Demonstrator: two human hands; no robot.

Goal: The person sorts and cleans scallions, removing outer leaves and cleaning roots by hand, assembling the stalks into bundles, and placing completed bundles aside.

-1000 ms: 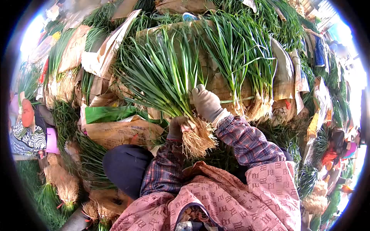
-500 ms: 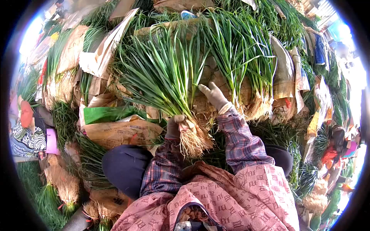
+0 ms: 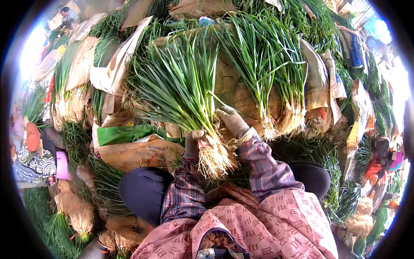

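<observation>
A thick bunch of green garlic (image 3: 183, 82), with long flat leaves and pale matted roots, slants across the middle with its leaves away from me. My left hand (image 3: 194, 143), gloved, is closed around the stems just above the roots. My gloved right hand (image 3: 233, 123) touches the right side of the stems, its fingers bent and pressed together. A thin pale leaf (image 3: 220, 100) bends from the bunch towards these fingers; whether they pinch it is hidden.
Two more bunches (image 3: 263, 86) lie to the right on brown sacking (image 3: 228, 82). A brown paper sack (image 3: 138, 152) and green plastic sheet (image 3: 123, 134) lie left. More bundles (image 3: 71, 103) surround me. A person (image 3: 36, 162) sits at the far left. My knees flank my arms.
My right hand has moved down and left to the stems, its stretched fingers now bent in. The left hand keeps its grip on the green garlic. The view has shifted slightly.
</observation>
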